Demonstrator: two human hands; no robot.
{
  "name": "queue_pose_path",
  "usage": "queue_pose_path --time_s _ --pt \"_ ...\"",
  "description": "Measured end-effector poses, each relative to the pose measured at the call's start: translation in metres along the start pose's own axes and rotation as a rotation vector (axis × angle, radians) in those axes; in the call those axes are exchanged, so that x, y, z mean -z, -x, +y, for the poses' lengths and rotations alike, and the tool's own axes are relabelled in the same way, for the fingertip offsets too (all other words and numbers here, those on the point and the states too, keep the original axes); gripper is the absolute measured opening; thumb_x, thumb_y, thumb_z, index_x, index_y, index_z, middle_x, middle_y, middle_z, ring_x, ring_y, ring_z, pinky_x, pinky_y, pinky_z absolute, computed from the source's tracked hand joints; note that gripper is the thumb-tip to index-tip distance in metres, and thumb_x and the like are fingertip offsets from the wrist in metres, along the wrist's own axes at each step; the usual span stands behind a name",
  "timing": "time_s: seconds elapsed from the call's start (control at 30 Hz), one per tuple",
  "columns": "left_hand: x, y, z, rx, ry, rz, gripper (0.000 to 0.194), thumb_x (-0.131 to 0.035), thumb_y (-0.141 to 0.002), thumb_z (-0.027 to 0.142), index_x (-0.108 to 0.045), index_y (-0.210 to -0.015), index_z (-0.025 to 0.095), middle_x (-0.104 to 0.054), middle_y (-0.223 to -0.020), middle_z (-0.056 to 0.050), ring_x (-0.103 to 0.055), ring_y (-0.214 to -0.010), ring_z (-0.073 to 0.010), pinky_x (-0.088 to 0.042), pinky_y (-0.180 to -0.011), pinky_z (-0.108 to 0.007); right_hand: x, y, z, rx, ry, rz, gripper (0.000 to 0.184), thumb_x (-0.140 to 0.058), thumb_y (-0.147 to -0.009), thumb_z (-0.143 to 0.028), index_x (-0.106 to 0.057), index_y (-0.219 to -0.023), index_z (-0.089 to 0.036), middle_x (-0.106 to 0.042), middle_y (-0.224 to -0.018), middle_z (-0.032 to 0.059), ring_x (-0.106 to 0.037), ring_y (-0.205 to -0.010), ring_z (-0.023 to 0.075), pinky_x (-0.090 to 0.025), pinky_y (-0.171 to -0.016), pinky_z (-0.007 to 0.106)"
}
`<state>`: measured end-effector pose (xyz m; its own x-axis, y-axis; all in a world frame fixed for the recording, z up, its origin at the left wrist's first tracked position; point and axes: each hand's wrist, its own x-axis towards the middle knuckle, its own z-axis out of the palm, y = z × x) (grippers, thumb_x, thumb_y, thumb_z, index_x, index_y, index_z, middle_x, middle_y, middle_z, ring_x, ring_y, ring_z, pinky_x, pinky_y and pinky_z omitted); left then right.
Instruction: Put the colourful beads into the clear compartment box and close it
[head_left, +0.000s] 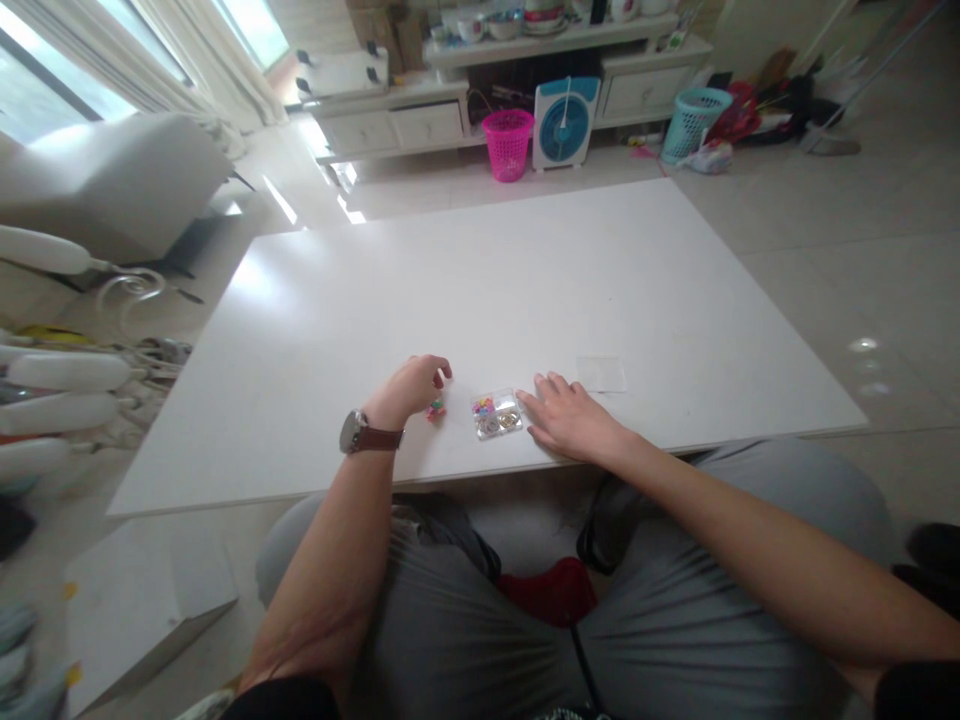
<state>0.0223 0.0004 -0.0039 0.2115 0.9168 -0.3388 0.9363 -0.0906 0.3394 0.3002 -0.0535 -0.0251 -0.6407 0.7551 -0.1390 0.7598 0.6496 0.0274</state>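
My left hand, with a watch on its wrist, is over the table just above a small heap of bright pink, red and green pieces. Its fingers are bent and a little apart, and I see nothing held in them. A clear plastic box with compartments lies to the right of the heap. Colourful bits fill its far left part, and silvery and brass-coloured bits lie in its near parts; their kind is too small to tell. My right hand rests flat, fingers spread, fingertips close to the box's right side.
A thin clear plastic lid or sheet lies beyond my right hand on the white table. My legs are under its near edge. Past the far edge stand a pink basket, a blue fan and a light blue basket.
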Motion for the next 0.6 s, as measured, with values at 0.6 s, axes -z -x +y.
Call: queue_pose_path --time_s 0.6 --pt "-0.014 0.004 0.037 -0.383 0.417 -0.012 0.027 -0.066 -0.069 0.011 -0.070 -0.096 0.016 -0.069 -0.081 -0.003 -0.064 -0.074 -0.0115 -0.054 -0.068 -0.021 -0.002 0.000 0.000 0.001 -0.047 -0.001 0.050 -0.045 -0.096 -0.038 -0.043 -0.142 -0.019 -0.040 -0.146 0.0231 -0.033 -0.133 0.0399 -0.036 -0.096 0.050"
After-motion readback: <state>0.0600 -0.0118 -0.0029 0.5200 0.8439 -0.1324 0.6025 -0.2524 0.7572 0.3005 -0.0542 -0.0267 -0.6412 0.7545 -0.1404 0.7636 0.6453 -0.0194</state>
